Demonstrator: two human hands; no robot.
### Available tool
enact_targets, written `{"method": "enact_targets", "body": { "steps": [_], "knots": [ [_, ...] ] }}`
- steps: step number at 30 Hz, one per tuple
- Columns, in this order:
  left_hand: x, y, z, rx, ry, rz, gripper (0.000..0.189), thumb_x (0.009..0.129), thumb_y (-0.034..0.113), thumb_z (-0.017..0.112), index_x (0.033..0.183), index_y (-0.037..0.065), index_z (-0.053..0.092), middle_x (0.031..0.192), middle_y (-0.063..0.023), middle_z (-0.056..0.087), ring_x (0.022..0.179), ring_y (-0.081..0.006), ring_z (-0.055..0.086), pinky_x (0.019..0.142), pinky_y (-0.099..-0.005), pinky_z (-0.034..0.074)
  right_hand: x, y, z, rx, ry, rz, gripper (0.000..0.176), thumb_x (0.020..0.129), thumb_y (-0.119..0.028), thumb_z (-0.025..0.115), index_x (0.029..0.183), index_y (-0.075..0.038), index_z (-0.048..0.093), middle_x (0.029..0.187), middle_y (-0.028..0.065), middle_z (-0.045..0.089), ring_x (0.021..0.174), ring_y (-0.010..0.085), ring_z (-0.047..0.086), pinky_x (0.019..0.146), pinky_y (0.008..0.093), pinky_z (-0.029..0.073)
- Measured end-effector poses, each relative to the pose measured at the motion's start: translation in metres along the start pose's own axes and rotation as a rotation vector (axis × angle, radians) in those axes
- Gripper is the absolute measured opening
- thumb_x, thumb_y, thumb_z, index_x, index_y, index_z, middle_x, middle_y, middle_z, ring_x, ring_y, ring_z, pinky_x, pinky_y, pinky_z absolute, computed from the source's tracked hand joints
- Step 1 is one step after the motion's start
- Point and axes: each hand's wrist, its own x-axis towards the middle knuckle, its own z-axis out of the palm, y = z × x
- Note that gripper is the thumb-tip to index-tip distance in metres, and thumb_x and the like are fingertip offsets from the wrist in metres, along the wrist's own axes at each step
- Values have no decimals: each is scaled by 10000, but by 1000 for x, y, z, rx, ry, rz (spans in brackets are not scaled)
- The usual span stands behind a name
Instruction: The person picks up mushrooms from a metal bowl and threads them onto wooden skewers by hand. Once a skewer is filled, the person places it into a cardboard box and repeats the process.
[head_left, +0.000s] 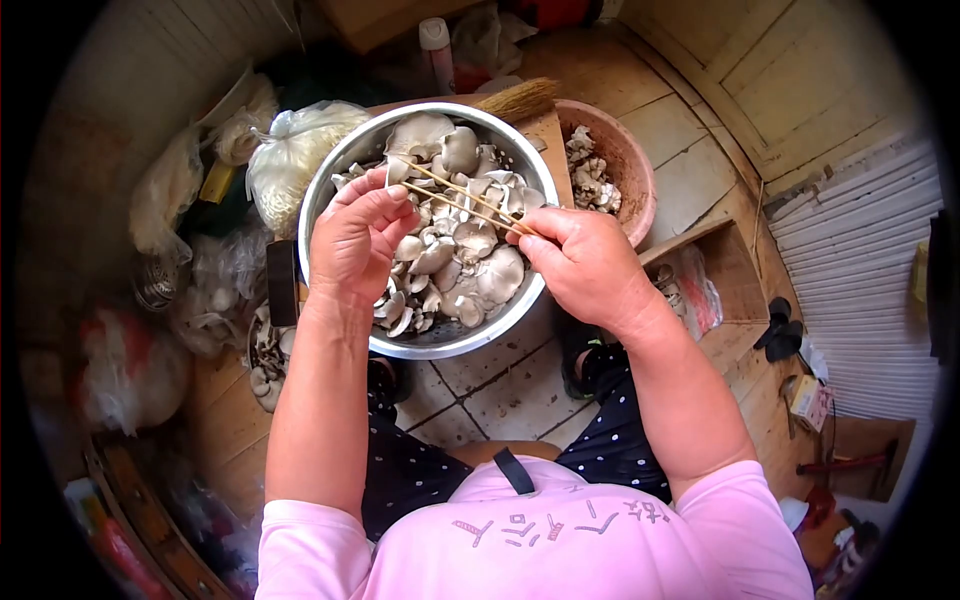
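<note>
A large metal basin [545,185] full of grey oyster mushrooms [497,275] sits in front of me. Over its right side, my right hand [580,258] is closed round the ends of a few thin bamboo skewers [462,200], which point up and to the left. My left hand [358,232] is at the basin's left side, thumb and fingers pinched on a small oyster mushroom piece [397,171] at the skewers' far tips. Part of that piece is hidden by the fingers.
Right of the basin stands a pink tub [642,190] with mushroom clumps. A straw brush [520,98] lies behind the rim, near a spray can [436,52]. Plastic bags [298,150] crowd the left, and a wooden box [735,265] is at right.
</note>
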Motion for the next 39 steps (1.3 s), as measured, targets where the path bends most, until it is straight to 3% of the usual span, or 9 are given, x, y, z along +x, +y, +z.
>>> {"method": "enact_targets", "body": {
  "steps": [3,13,19,26,29,32,34,36,39],
  "knots": [
    [-5,-1,4,55,-4,-40,239,805,-22,676,1016,42,584,865,-53,644,779,-166,657,754,-318,572,0,1,1,29,45,-22,181,856,-176,573,898,-41,686,835,190,664,787,364,641,723,418,505],
    [-25,-21,30,176,-67,-115,165,826,-26,665,974,7,601,873,-76,650,737,-177,656,712,-310,575,2,-3,7,94,8,-10,196,861,-162,581,961,-45,703,869,192,678,782,327,662,728,380,516],
    [-17,-9,16,125,-26,-48,222,817,-13,672,1015,41,588,877,-66,645,760,-170,653,743,-319,561,5,4,2,315,-19,81,215,890,-151,587,1021,-21,696,808,97,690,749,153,646,714,293,507],
    [-29,-24,27,206,-178,-117,248,829,65,692,1060,38,606,920,-57,651,764,-157,650,733,-307,561,5,-2,14,391,36,-38,225,907,-119,578,1058,14,679,896,110,704,805,145,646,737,282,507],
    [-14,-8,15,310,-74,21,255,856,119,670,1091,37,611,903,-50,658,752,-141,657,701,-276,564,7,2,11,430,89,-18,219,926,-86,583,1094,29,663,873,-11,632,757,48,535,680,208,452],
    [9,-9,-10,701,12,91,231,837,164,705,1014,22,660,861,-31,676,720,-122,636,685,-257,518,8,1,6,419,133,19,218,928,-89,589,1094,31,664,871,-16,632,764,44,533,687,201,451],
    [24,-19,-20,1118,-1,73,274,830,202,708,1001,-11,678,863,-81,698,761,-163,660,704,-280,520,7,2,7,430,119,43,216,932,-95,593,1092,30,665,863,-16,633,764,38,530,691,195,451],
    [26,-30,-21,1510,23,36,381,805,349,712,980,10,700,917,-181,706,853,-289,688,772,-388,528,6,0,9,427,108,48,215,933,-97,593,1090,30,666,856,-17,632,762,35,529,687,193,450],
    [25,-38,-10,1759,40,-2,373,798,374,698,965,41,706,926,-181,703,889,-328,678,795,-418,525,6,0,11,411,105,22,211,933,-99,594,1084,29,668,846,-19,630,758,31,528,681,192,449]
  ]
}}
